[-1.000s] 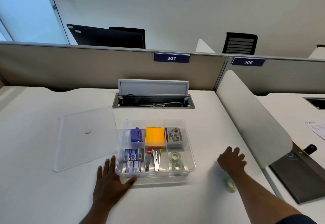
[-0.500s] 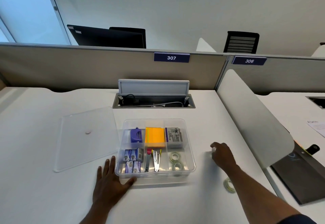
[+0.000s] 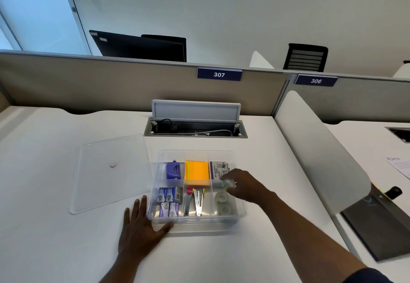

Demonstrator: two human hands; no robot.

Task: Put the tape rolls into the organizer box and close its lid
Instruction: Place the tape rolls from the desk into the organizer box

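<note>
The clear organizer box [image 3: 240, 215] sits open on the white desk, divided into compartments. Two clear tape rolls [image 3: 222, 198] lie in its front right compartment. My right hand [image 3: 243, 186] hovers over that right side, fingers pinched on another small clear tape roll [image 3: 228, 184] just above the compartment. My left hand [image 3: 139, 231] lies flat on the desk, thumb against the box's front left corner. The clear lid [image 3: 113, 171] lies flat on the desk to the left of the box, one edge touching it.
Other compartments hold a purple stapler [image 3: 173, 170], orange sticky notes [image 3: 197, 172], staple boxes [image 3: 168, 195] and a staple remover [image 3: 198, 202]. An open cable hatch [image 3: 195, 129] is behind the box. A white divider panel [image 3: 321, 156] and a dark folder [image 3: 381, 222] stand to the right.
My right hand picked a tape roll up from the desk at the right and carried it left, over the box's right side. My left hand and the box stayed put.
</note>
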